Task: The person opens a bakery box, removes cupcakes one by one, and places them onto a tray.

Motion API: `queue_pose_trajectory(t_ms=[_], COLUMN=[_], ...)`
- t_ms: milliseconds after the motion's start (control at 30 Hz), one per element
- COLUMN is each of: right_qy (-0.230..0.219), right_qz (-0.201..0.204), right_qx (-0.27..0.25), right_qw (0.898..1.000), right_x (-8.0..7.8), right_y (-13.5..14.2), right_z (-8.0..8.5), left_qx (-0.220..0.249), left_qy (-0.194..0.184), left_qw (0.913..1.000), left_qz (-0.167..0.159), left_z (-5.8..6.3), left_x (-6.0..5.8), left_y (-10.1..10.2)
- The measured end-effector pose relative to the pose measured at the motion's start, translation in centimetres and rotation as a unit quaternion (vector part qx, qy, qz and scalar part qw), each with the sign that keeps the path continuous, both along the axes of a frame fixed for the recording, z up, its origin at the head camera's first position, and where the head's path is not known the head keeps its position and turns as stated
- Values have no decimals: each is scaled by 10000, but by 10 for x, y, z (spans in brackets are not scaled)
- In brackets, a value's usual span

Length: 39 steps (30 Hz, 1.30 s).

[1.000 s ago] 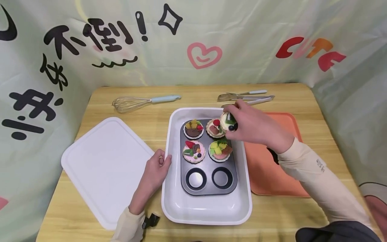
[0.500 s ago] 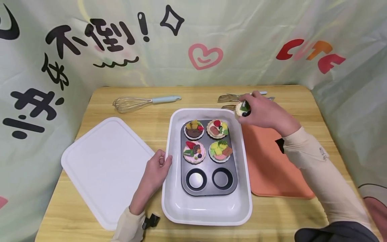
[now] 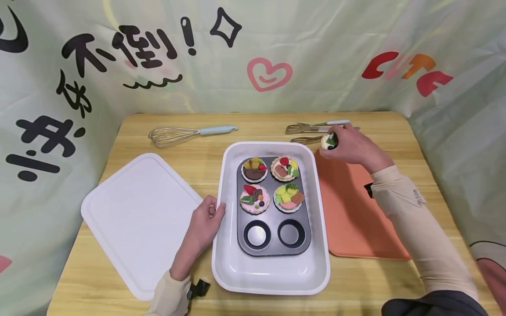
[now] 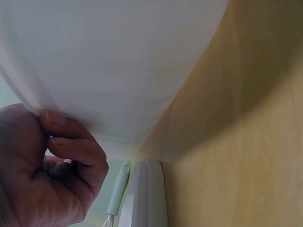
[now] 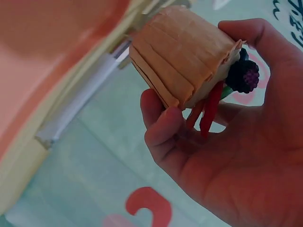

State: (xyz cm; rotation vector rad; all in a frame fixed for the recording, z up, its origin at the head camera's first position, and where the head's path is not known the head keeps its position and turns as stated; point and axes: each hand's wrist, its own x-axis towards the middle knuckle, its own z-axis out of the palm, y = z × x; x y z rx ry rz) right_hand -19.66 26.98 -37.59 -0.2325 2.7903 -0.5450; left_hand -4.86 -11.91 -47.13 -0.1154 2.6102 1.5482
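My right hand (image 3: 357, 148) pinches a cupcake (image 3: 328, 141) above the far end of an orange tray (image 3: 348, 210). In the right wrist view the cupcake (image 5: 177, 52) is tilted, its brown pleated wrapper and dark berry topping showing. My left hand (image 3: 203, 224) grips the left rim of a deep white tray (image 3: 270, 281); in the left wrist view my fingers (image 4: 78, 151) curl up to that rim. A grey muffin tin (image 3: 274, 250) lies inside the white tray. Several decorated cupcakes, one a chocolate cupcake (image 3: 254, 172), fill its far and middle rows; both near cups are bare.
A flat white tray (image 3: 138, 219) lies at the left, angled. Behind it is a whisk (image 3: 174, 136) with a pale blue handle. Several metal utensils (image 3: 302, 128) lie at the back right, close to my right hand. A printed cloth (image 3: 316, 83) hangs behind the table.
My right hand has carried the cupcake from above the muffin tin rightward, over the far end of the orange tray. My left hand stays on the white tray's rim.
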Motion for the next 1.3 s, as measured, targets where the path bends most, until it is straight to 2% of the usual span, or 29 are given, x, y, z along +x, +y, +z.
queue_pose_trajectory(t_ms=[267,467,933,1300], right_qy=[-20,-168,-211,-290], right_qz=[-67,-105,-60,-29], right_qx=[37,181,272,324], right_qw=[10000,9996,9994,9990], right_x=[-4,-7,-8,-8], right_y=[9,10,8,7], right_z=[-28,-40,-48,-49], left_qx=[-15,97,36,-16], left_qy=[66,8,-73,-95], left_qw=[10000,10000,9999,9999], left_qz=[12,5,71,102], left_z=[-1,-3,-3,0], left_x=[0,0,-1,-1], left_y=[0,1,1,2])
